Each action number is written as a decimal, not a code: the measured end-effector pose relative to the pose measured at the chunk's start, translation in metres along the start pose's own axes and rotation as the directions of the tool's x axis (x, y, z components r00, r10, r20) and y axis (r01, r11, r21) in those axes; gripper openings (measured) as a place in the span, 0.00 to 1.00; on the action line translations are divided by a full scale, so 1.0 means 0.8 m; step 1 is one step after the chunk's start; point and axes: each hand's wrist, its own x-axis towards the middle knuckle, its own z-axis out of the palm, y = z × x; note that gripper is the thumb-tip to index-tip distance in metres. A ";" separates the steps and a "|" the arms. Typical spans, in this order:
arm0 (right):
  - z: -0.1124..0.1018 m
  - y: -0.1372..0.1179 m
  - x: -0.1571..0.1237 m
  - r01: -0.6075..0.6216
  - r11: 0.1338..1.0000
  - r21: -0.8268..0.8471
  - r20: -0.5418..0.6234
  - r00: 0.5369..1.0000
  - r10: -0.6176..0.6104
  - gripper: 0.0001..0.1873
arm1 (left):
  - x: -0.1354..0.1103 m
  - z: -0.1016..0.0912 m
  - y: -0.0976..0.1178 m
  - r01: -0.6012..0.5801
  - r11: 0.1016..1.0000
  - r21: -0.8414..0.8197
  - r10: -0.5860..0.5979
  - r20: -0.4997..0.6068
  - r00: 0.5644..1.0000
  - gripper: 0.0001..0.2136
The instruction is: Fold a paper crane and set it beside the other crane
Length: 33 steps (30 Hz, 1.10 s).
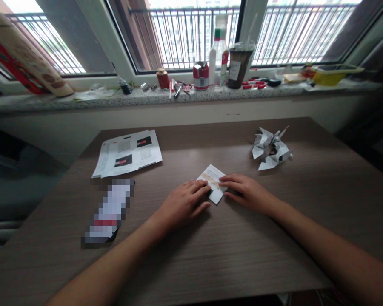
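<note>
A small folded square of printed paper [213,175] lies flat on the table, one corner toward me. My left hand [187,199] rests over its left side, fingers stretched out and touching it, covering part of that edge. On the right edge lie the fingertips of my right hand [245,192], with the fingers spread and flat. Neither hand wraps round the paper. Several folded paper shapes with pointed tips [271,148], made of printed paper, sit in a cluster farther back on the right.
Printed sheets [127,153] lie stacked at the back left of the brown table [185,263]. A blurred-out phone-like object [110,210] is nearer on the left. Along the windowsill stand a red can [201,76], a clear bottle [218,59], a dark drink cup [238,66] and a yellow container [328,76].
</note>
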 end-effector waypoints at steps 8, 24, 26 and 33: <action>0.003 -0.021 0.001 0.082 0.997 0.004 0.043 0.996 -0.082 0.19 | 0.003 -0.001 -0.001 0.119 0.989 0.083 -0.121 0.018 0.992 0.26; -0.005 -0.003 0.004 0.030 0.989 0.142 -0.089 0.996 -0.018 0.17 | 0.002 0.003 -0.004 0.088 0.996 -0.033 -0.089 -0.020 0.996 0.23; -0.007 0.005 0.003 0.021 0.992 0.128 -0.068 0.998 -0.012 0.16 | 0.003 0.001 -0.003 0.070 0.996 -0.058 -0.071 -0.012 0.997 0.24; -0.007 0.007 0.005 0.098 0.980 0.171 0.011 0.995 -0.102 0.15 | 0.002 0.003 -0.005 0.028 0.994 -0.110 -0.028 0.006 1.000 0.23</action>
